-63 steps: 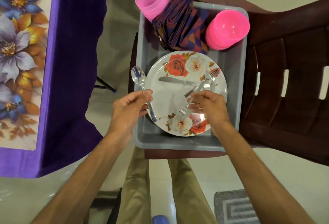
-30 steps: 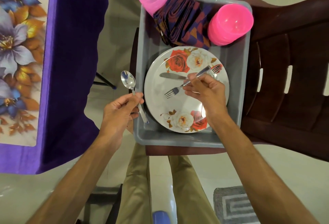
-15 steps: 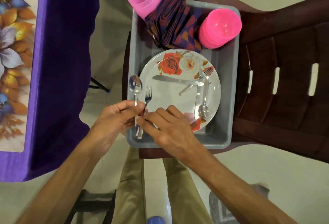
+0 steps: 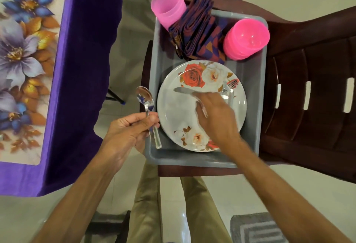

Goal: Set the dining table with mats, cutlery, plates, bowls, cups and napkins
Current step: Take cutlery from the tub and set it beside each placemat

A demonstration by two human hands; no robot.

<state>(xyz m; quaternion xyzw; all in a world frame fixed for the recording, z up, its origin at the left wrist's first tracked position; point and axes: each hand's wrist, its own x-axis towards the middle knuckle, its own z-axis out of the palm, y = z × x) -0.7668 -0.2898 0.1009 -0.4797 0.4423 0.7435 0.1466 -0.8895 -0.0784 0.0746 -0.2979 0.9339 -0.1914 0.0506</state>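
My left hand (image 4: 127, 132) grips a steel spoon (image 4: 144, 96) by the handle, bowl up, at the left rim of the grey tub (image 4: 192, 160). Whether a fork lies behind the spoon is hidden. My right hand (image 4: 215, 119), blurred, reaches over the rose-patterned plate (image 4: 173, 111), fingertips at the handle of a table knife (image 4: 184, 90). Its grip cannot be told. A fork (image 4: 232, 84) and another spoon lie at the plate's right side. A pink cup (image 4: 167, 5), folded purple napkins (image 4: 198, 30) and stacked pink bowls (image 4: 246, 38) fill the tub's far end.
The tub sits on a dark brown plastic chair (image 4: 308, 88). At the left stands the dining table (image 4: 19, 49) with a floral mat on a purple cloth that hangs over its edge. A grey rug (image 4: 256, 227) lies on the tiled floor by my legs.
My right hand picked a fork off the plate, brought it to my left hand beside the spoon, then swung back over the plate to the knife. My left hand stayed at the tub's left rim.
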